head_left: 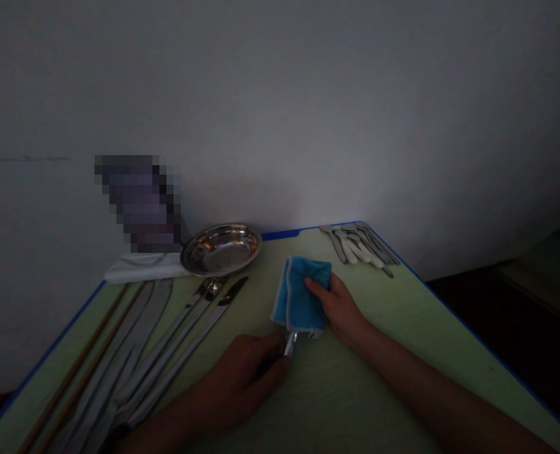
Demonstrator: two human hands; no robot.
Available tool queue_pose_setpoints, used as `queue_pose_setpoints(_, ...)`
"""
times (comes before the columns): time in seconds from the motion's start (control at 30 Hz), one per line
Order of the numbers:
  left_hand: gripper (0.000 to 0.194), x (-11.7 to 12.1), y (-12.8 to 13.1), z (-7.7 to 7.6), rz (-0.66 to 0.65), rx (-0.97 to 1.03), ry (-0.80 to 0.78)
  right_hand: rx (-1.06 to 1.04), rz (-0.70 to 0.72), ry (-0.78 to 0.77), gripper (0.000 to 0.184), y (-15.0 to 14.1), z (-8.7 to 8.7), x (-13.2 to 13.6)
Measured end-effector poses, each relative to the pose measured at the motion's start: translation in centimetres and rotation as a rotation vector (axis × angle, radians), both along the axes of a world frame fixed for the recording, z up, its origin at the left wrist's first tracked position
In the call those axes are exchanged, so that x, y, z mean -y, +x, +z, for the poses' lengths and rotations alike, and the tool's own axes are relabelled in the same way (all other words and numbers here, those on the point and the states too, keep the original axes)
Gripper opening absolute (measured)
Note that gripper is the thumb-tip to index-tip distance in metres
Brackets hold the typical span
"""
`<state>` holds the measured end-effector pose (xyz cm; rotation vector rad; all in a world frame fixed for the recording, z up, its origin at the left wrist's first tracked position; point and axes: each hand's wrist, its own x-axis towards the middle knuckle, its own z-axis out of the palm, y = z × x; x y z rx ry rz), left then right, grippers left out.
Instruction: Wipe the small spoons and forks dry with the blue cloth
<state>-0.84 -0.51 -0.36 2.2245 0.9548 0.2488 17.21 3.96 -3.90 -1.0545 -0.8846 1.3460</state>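
Our left fingers (271, 376) pinch a metal utensil (291, 345); our right fingers (318, 292) clasp the blue cloth (303, 306) covering its far end. If our pinch loosens, the utensil could slip.

Two hands (246, 375), one blue cloth (303, 296), one steel bowl (223, 258), one table (246, 309).
I count two brown sticks (82, 356); the long metal utensils (190, 348) and the piled cutlery (350, 252) overlap too much to count from here.
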Motion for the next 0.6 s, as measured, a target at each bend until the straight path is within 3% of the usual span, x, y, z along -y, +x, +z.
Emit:
queue_pose_setpoints(0.33, 0.025, 0.01, -0.07, 0.10, 0.026, -0.003, -0.004, -0.027, -0.043, -0.049, 0.027, -0.12, -0.18, -0.20)
queue_pose_setpoints(0.6, 0.022, 0.10, 0.02, 0.62, 0.064, 0.022, -0.049, 0.056, 0.020, -0.031, 0.031, 0.36, 0.45, -0.10)
